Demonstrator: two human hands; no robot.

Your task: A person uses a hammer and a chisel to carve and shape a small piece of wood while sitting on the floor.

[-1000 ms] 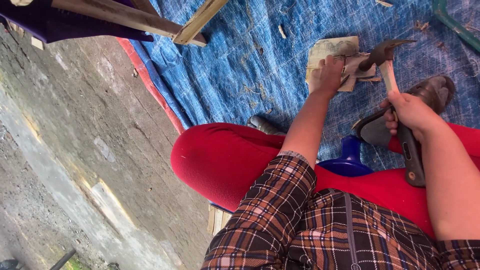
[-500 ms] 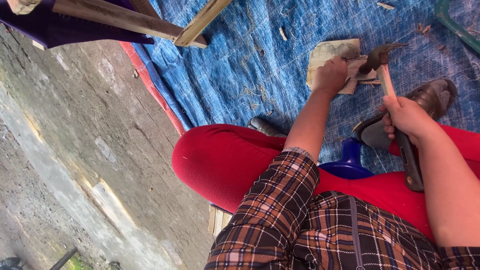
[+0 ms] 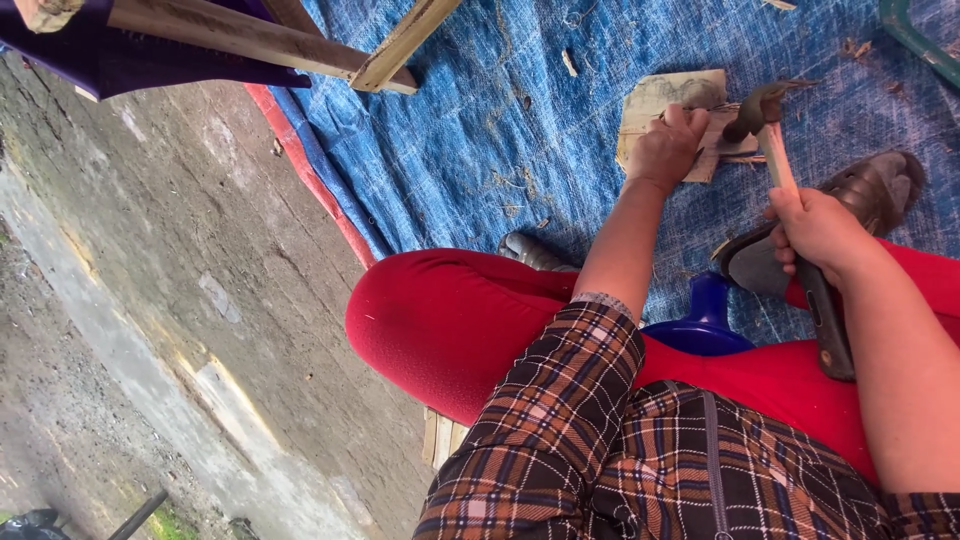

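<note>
Right hand (image 3: 820,232): fist closed on hammer (image 3: 775,160), head now lowered onto wood piece (image 3: 690,125), upper right of frame. Left hand (image 3: 668,148): still clamping the piece against blue tarp (image 3: 480,130).

A blue woven tarp (image 3: 480,130) with a red edge (image 3: 320,190) lies on the rough grey concrete ground (image 3: 150,300), and small wood chips (image 3: 568,62) are scattered over it. At the top left, some pale wooden bars (image 3: 260,38) cross each other above the tarp, with a piece of dark purple cloth (image 3: 90,55) hanging under them. Near the red trousers (image 3: 440,320) there is a blue plastic stool (image 3: 705,320), a brown sandal (image 3: 870,190) rests on the tarp at the right, and a green rim (image 3: 915,35) shows in the top right corner.
</note>
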